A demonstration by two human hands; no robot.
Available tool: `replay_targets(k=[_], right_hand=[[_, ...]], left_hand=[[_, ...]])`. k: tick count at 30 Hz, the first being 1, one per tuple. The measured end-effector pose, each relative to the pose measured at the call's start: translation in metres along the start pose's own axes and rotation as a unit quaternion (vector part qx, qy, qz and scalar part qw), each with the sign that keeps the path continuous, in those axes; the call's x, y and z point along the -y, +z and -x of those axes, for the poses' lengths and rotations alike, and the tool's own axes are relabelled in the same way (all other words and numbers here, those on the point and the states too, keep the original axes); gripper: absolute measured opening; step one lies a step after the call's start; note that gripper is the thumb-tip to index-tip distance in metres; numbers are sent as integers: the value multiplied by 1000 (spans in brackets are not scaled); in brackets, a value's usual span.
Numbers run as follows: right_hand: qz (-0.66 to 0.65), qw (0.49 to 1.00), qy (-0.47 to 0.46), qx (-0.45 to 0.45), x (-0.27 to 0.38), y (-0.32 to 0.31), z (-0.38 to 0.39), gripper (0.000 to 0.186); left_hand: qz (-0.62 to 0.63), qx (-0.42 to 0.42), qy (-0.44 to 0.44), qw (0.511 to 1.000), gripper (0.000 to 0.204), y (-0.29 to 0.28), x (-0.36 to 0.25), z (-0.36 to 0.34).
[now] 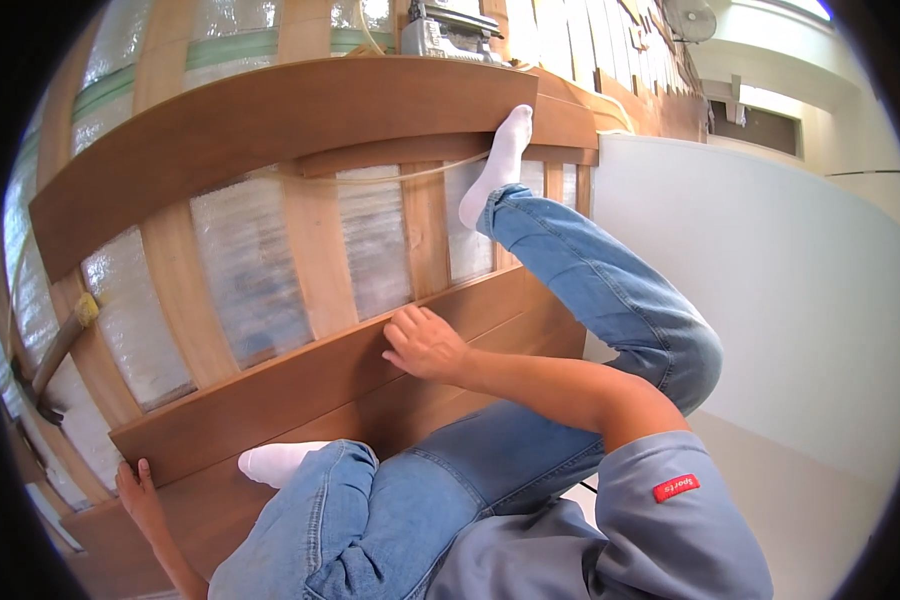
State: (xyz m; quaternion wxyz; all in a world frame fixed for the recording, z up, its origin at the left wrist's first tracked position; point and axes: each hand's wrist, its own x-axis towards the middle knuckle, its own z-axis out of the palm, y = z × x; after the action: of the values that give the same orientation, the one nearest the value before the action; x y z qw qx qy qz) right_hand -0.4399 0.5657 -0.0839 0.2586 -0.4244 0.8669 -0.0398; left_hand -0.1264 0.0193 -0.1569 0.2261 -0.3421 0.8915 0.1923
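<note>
A long brown wooden floorboard lies along the near side of the bare wooden joists, beside other brown boards. My right hand rests on its far edge, fingers bent over that edge. At the board's left end is my left hand, its thumb and fingers apart and touching the end corner. Farther off, a loose brown board lies across the joists, with my white-socked foot against its right end. My other foot is on the laid boards.
A claw hammer with a yellow-tipped handle lies at the left. A grey power tool with a pale hose sits beyond the loose board. Shiny silvery sheeting fills the gaps between joists. A white wall panel stands right; a fan is farther back.
</note>
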Motion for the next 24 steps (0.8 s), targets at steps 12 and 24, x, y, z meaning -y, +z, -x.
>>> replay_targets(k=[12, 24], right_hand=[[18, 959, 24, 281, -5, 16, -11, 31], [72, 906, 32, 417, 6, -10, -70, 41]], left_hand=[[159, 35, -8, 987, 52, -5, -2, 6], [258, 52, 4, 965, 40, -33, -7, -6]])
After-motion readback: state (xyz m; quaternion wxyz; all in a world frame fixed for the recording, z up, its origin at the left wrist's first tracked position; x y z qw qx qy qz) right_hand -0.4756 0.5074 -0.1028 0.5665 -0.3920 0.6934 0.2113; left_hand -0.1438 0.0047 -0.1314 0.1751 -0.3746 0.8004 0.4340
